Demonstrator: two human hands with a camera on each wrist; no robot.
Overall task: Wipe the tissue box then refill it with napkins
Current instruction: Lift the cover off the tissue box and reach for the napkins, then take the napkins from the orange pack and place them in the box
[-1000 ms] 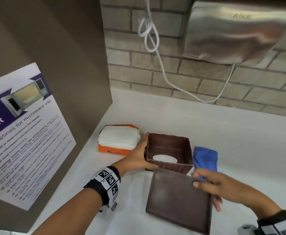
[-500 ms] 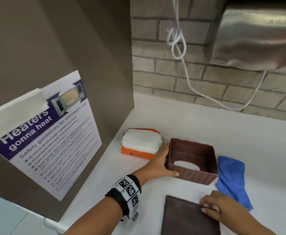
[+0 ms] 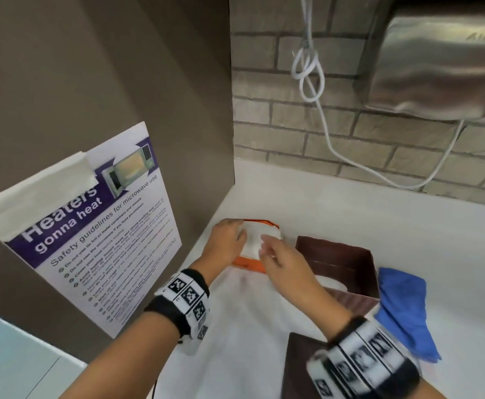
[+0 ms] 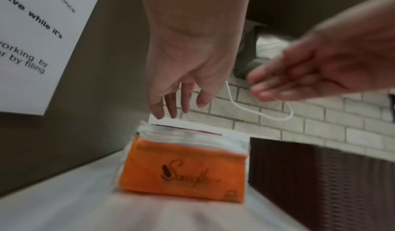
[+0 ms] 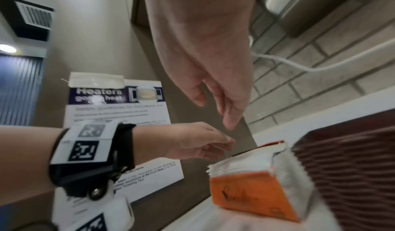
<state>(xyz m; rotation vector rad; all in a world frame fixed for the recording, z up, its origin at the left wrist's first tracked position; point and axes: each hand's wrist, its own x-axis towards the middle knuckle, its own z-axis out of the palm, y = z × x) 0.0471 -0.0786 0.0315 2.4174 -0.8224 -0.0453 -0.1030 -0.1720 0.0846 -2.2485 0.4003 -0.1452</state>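
Both hands are over the orange napkin pack [image 3: 249, 262], which sits on the white counter [image 3: 350, 220] in the far left corner, close to the brown side panel [image 3: 91, 82] and just left of the brown tissue box [image 3: 347, 263]. The left hand [image 3: 226, 243] hangs above the pack's left end with its fingers [image 4: 159, 109] loosely spread and pointing down; the left wrist view shows a gap between the fingertips and the white napkins [image 4: 192, 136] bulging out of the open top, so it holds nothing. The right hand [image 3: 278, 260] reaches in from the right with straight, relaxed fingers [image 4: 269, 89] held together, above the pack's right end and also gripping nothing. The tissue box lies with its open side up, the oval slot faintly visible at the bottom inside, partly hidden behind the right forearm. Its flat brown base panel [image 3: 301, 367] lies apart on the near side of the counter, under the right wrist. A crumpled blue cloth [image 3: 405, 309] lies just right of the box, touching its right wall. A microwave safety poster [image 3: 97, 234] is taped to the side panel, and on the brick wall [image 3: 264, 125] behind hang a steel hand dryer [image 3: 442, 64] and its looped white cable [image 3: 310, 70].
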